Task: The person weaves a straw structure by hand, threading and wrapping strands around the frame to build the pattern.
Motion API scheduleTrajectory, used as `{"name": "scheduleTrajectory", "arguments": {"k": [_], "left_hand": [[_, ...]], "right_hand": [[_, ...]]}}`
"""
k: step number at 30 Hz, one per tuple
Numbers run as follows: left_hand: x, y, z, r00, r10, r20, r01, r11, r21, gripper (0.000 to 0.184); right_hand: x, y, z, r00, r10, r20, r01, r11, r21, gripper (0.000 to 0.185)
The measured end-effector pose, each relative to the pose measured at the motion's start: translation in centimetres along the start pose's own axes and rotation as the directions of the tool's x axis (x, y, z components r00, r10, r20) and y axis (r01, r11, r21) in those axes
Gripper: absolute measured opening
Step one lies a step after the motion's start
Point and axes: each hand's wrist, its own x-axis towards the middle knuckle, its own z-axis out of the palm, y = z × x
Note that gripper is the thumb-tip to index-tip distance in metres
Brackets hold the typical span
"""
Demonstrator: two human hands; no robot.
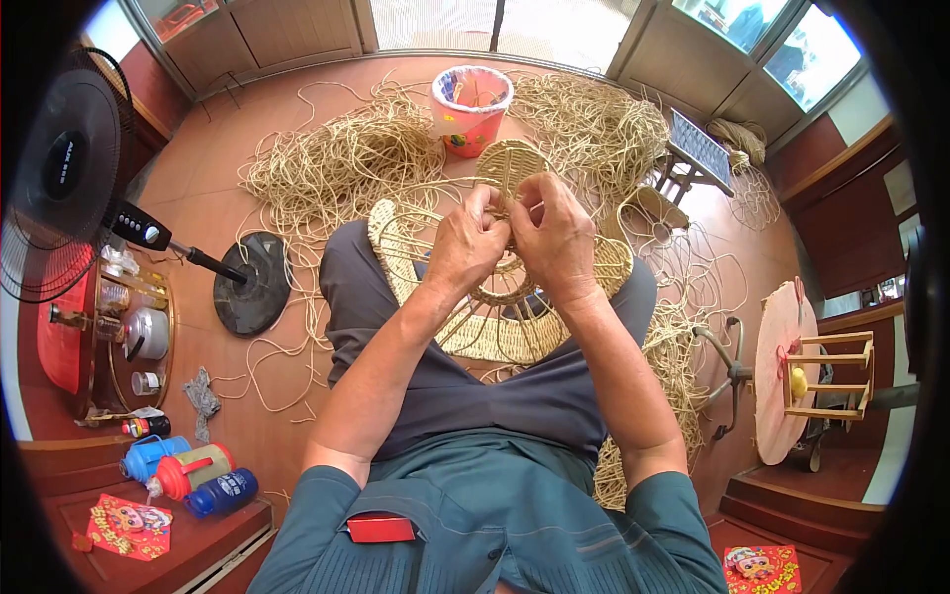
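Head view shows me the weave on the person's lap, resting across both legs, with the hands over its upper half. Left hand and right hand meet there, fingertips drawn together in a tight pinch at the foot of the upper panel. I read both as grasping the weave, but the fingers hide which strand sits between them, so I cannot tell that.

I judge the piece light: open spokes leave gaps between the central ring and the wide lower band. It looks springy rather than rigid, and I would expect the spokes to bend or slip sideways under a hard squeeze. The closely plaited band should be stiffer and, being dry and coarse, hardly slippery. For a steady hold I would take that band, or the ring, with a broad grip, and save fingertip pinches for single strands. Loose cord lies heaped on the floor beyond the knees, beside the bucket; it looks limp and likely to snag, so I would lift it strand by strand.
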Motion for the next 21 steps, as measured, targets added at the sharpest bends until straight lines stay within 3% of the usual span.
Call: {"name": "scheduleTrajectory", "arguments": {"k": [4,13,19,21], "left_hand": [[-0.1,-0.4,0.1,0.998,0.066,-0.002,-0.065,0.998,0.008,0.028],[0.1,-0.6,-0.1,1.0,0.004,0.008,-0.004,1.0,-0.02,0.028],[-0.2,-0.1,-0.2,0.998,0.068,-0.017,-0.066,0.994,0.091,0.028],[-0.2,-0.2,-0.1,0.993,0.112,-0.046,-0.103,0.983,0.154,0.029]], "right_hand": [[0.4,-0.7,-0.1,0.999,-0.03,0.021,0.032,0.993,-0.111,0.028],[1.3,-1.5,-0.2,0.991,0.088,0.104,-0.07,0.983,-0.168,0.038],[0.0,-0.5,0.7,1.0,0.005,-0.005,-0.006,0.996,-0.094,0.034],[-0.9,-0.3,1.2,0.995,0.01,-0.098,-0.008,1.0,0.018,0.03]]}}
